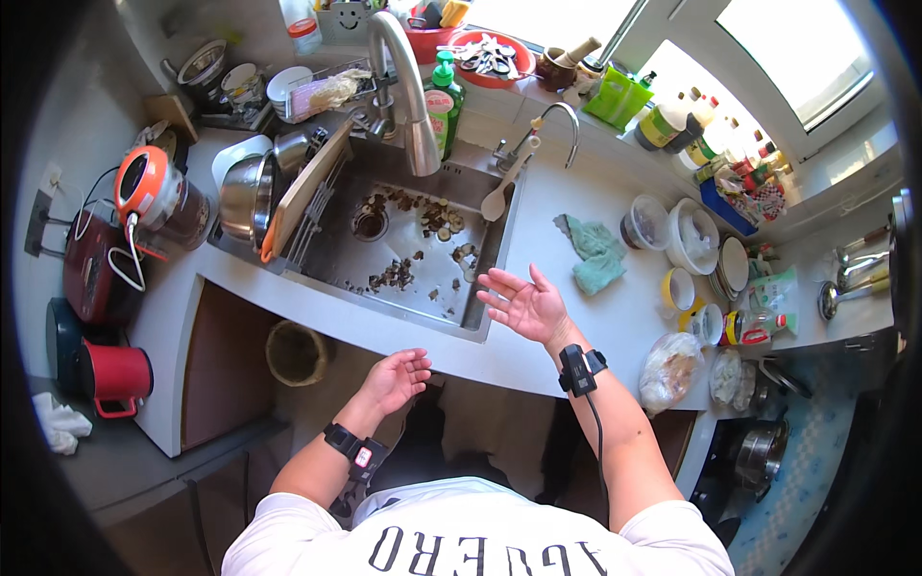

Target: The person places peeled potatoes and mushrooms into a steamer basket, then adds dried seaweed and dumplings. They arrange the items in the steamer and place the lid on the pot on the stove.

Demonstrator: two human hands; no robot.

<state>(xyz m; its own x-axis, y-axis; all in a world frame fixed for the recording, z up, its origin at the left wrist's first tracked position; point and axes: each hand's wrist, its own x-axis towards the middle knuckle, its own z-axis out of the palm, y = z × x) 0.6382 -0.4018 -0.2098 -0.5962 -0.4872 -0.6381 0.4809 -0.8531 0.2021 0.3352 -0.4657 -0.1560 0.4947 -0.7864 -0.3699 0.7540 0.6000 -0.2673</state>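
Observation:
My left hand (392,379) is held palm up in front of the counter's edge, empty, its fingers slightly curled and apart. Nearer the sink's right front corner, my right hand (529,305) is turned up with fingers spread and nothing in it. Dark scraps and pale round slices, apparently food waste (441,219), lie scattered in the stainless steel sink (425,277). A wooden spoon (497,201) leans at the basin's right side. The large pull-down faucet (421,144) hangs over the basin. On the counter to the right lies a crumpled green cloth (596,252).
A cutting board (310,187) and a steel bowl (245,198) stand left of the basin. Behind it are a green dish soap bottle (443,101) and a slim second faucet (573,137). Lidded containers (648,219) and a filled plastic bag (670,371) line the right. A bin (294,353) sits below.

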